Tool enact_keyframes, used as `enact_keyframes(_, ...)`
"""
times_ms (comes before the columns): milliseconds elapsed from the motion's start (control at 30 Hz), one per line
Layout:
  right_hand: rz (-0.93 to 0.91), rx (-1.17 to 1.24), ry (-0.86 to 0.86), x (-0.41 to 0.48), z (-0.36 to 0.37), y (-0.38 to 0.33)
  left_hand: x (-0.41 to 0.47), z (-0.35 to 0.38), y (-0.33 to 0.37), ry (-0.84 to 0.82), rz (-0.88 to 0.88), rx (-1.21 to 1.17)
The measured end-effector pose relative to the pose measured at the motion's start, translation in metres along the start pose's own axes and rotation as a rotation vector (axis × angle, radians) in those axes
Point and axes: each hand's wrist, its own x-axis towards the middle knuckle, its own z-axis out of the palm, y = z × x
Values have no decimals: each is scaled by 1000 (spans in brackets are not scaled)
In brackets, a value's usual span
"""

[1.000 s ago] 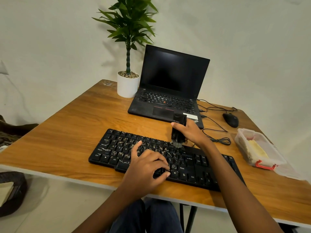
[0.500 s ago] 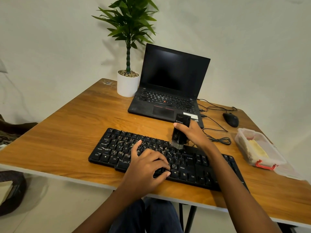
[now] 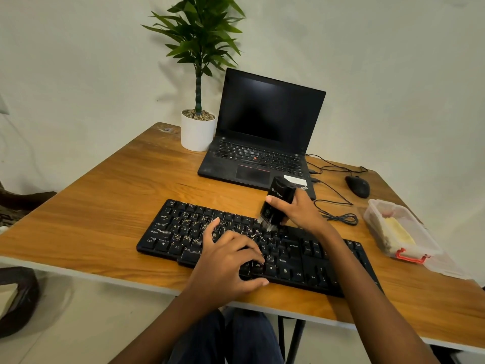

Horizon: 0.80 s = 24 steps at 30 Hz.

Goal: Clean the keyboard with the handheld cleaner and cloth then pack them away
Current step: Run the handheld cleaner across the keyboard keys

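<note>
A black keyboard [image 3: 183,232] lies across the near part of the wooden table [image 3: 99,206]. My right hand [image 3: 299,211] grips a black handheld cleaner [image 3: 278,198], tilted, with its brush end touching the top key rows near the keyboard's middle. My left hand [image 3: 225,264] rests on the keyboard's near edge around the space bar, its fingers curled over the keys and the forefinger stretched toward the upper rows. A yellow cloth [image 3: 399,229] lies inside a clear plastic box [image 3: 380,208] at the right.
An open black laptop [image 3: 265,132] stands behind the keyboard, with a potted plant [image 3: 198,127] to its left. A black mouse [image 3: 357,186] and its coiled cable [image 3: 338,216] lie right of the laptop. The box lid [image 3: 446,266] lies beside the box. A dark bag [image 3: 18,298] sits on the floor at left.
The cleaner in my right hand has shifted slightly right along the top rows and tilted more. My left hand has stayed put on the keyboard.
</note>
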Motion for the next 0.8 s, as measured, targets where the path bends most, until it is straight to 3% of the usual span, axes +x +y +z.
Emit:
enact_keyframes(167,12,-47,-52,3,-3,-6,0,0,1,0,-15,5)
enact_keyframes(267,-18,-179,57,2,-5,-6,0,1,1,0,-22,6)
enact_keyframes(400,30,-48,-28,-2,-6,-4,0,1,1,6,-17,4)
enact_keyframes(500,-3,-127,41,-2,-9,-5,0,1,1,12,-18,0)
enact_keyframes(633,14,-39,-53,-3,-8,-4,0,1,2,12,-14,2)
enact_keyframes(800,50,-15,-46,-6,-12,-8,0,2,2,15,-19,-8)
